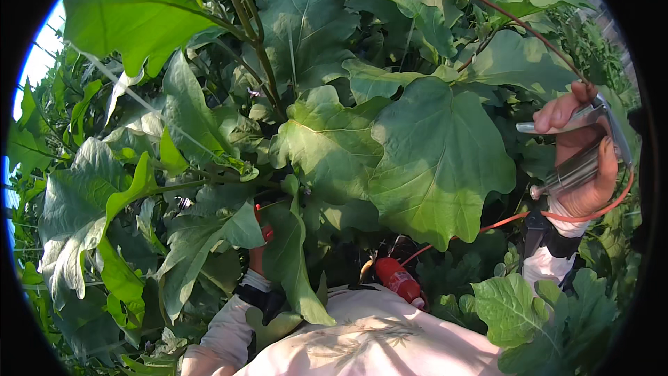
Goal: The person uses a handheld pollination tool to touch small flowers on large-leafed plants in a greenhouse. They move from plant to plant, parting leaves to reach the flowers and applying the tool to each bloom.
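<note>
At the right, my right hand (600, 183) is closed around a shiny metal squeeze-lever tool (574, 167), which has a cylindrical part and a curved bar. A thin orange-red tube (610, 212) loops around that wrist and runs left behind a leaf. My left hand (257, 258) is mostly hidden behind eggplant leaves at lower centre-left; only a part by the wrist shows, with a small red thing (266, 233) just above it. Whether that hand holds it is unclear. A large eggplant leaf (443, 156) spreads between the hands.
A red bottle (399, 278) with a white tip lies by my waist. Upright stems (266, 62) and strings (151, 107) cross the dense foliage. Another red-brown tube (522, 23) with an orange fitting descends from the top right to my right hand. Broad leaves (509, 308) overlap my right sleeve.
</note>
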### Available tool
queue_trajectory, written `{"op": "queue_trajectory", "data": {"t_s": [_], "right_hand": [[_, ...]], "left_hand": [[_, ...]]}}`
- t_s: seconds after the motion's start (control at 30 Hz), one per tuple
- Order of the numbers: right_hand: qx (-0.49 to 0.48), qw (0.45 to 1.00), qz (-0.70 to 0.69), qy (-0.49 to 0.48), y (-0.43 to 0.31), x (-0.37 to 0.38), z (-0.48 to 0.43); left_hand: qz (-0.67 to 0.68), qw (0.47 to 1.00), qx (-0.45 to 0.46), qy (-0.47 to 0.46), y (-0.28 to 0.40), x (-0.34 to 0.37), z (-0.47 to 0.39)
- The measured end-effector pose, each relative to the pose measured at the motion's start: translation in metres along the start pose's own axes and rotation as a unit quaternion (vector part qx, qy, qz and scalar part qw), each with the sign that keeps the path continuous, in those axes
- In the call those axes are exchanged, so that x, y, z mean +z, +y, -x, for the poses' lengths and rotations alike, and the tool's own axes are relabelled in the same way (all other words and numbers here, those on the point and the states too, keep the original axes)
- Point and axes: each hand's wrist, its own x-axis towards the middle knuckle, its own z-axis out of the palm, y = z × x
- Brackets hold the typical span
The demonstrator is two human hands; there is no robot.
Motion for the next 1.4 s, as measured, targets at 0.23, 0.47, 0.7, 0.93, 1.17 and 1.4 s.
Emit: {"op": "queue_trajectory", "data": {"t_s": [0.23, 0.47, 0.7, 0.93, 1.17, 1.4], "right_hand": [[0.237, 0.960, -0.111, -0.101, 0.040, -0.138, 0.062], [0.372, 0.926, -0.067, -0.019, 0.099, -0.247, 0.078], [0.522, 0.851, -0.054, -0.015, 0.161, -0.278, 0.091], [0.526, 0.847, -0.079, 0.019, 0.179, -0.283, 0.087], [0.556, 0.820, -0.133, 0.040, 0.188, -0.275, 0.057], [0.556, 0.799, -0.230, 0.004, 0.240, -0.249, -0.002]], "left_hand": [[-0.249, 0.948, -0.197, -0.025, -0.035, 0.060, 0.008], [-0.417, 0.864, -0.027, -0.280, -0.018, 0.306, -0.034], [-0.220, 0.964, -0.054, -0.137, -0.018, 0.423, -0.165], [-0.262, 0.953, -0.132, -0.078, -0.036, 0.468, -0.253], [-0.148, 0.964, -0.179, -0.129, -0.018, 0.466, -0.305], [-0.169, 0.965, -0.162, -0.119, -0.007, 0.469, -0.312]]}}
